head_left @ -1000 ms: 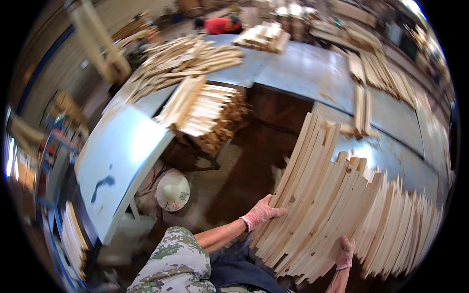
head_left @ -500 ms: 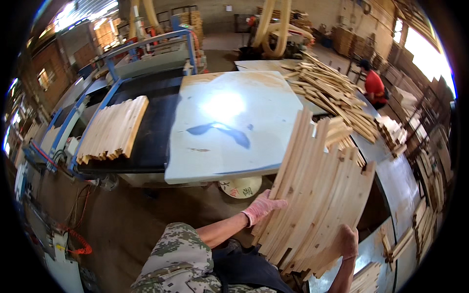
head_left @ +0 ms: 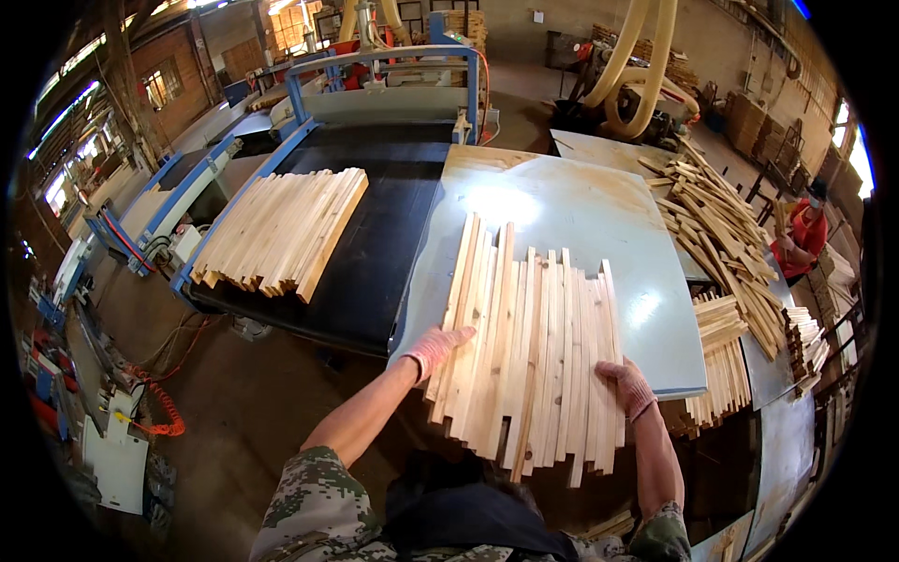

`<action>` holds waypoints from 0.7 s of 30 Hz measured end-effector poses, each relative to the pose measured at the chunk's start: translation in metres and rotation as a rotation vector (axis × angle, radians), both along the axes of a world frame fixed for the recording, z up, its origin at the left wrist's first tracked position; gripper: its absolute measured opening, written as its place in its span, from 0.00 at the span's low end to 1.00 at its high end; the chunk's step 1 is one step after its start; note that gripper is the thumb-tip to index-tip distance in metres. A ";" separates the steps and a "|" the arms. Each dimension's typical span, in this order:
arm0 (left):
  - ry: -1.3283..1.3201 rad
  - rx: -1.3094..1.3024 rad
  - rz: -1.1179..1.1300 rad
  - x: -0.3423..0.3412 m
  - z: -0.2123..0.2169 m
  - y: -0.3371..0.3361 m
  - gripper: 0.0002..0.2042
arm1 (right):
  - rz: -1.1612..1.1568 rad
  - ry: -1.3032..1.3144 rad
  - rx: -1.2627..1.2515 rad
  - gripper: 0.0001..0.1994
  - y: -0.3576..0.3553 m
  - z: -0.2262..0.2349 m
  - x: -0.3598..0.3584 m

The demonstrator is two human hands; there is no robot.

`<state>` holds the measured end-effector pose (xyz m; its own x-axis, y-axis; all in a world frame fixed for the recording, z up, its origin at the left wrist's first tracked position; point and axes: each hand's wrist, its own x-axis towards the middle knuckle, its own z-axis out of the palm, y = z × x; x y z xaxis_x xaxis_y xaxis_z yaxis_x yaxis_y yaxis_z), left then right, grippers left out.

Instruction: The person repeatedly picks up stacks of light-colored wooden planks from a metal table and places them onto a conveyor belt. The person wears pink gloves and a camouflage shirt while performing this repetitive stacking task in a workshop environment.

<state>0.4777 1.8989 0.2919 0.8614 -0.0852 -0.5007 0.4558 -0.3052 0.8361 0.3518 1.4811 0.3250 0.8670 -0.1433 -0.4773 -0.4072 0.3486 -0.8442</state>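
Note:
A row of light wooden strips (head_left: pixel 524 347), laid side by side with uneven ends, is squeezed between my two hands. My left hand (head_left: pixel 438 350), in a pinkish knit glove, is closed on its left edge with the thumb over the top. Gloved as well, my right hand (head_left: pixel 629 386) grips the right edge, thumb on top; its other fingers are hidden below. The far part of the row is over the pale worktable (head_left: pixel 581 192), while its near ends stick out past the table's front edge toward me.
To the left, another row of strips (head_left: pixel 281 225) lies on a black conveyor belt (head_left: pixel 375 178) under a blue machine frame (head_left: pixel 384 54). Loose sticks (head_left: pixel 716 234) are heaped at the right, near a stack of strips (head_left: pixel 721 365). A person in red (head_left: pixel 803 239) is at far right.
The strips have swung left and forward from my right side to over the worktable, still held by both hands. My view has turned right. The person in red now shows more from the front.

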 end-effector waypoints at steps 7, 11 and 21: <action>-0.004 0.707 -0.310 0.104 0.071 0.035 0.55 | 0.033 -0.054 0.195 0.21 0.038 -0.014 0.117; 0.045 0.836 -0.123 0.147 0.075 0.055 0.54 | 0.031 -0.078 0.230 0.20 0.085 -0.034 0.185; -0.122 1.195 -0.098 0.172 0.030 0.156 0.49 | 0.100 -0.080 0.259 0.31 0.258 -0.034 0.311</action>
<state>0.6498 2.0550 0.3223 0.9244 0.3087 -0.2238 0.3248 -0.9450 0.0380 0.6629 1.7393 0.2908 0.9071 0.0623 -0.4164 -0.3860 0.5180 -0.7633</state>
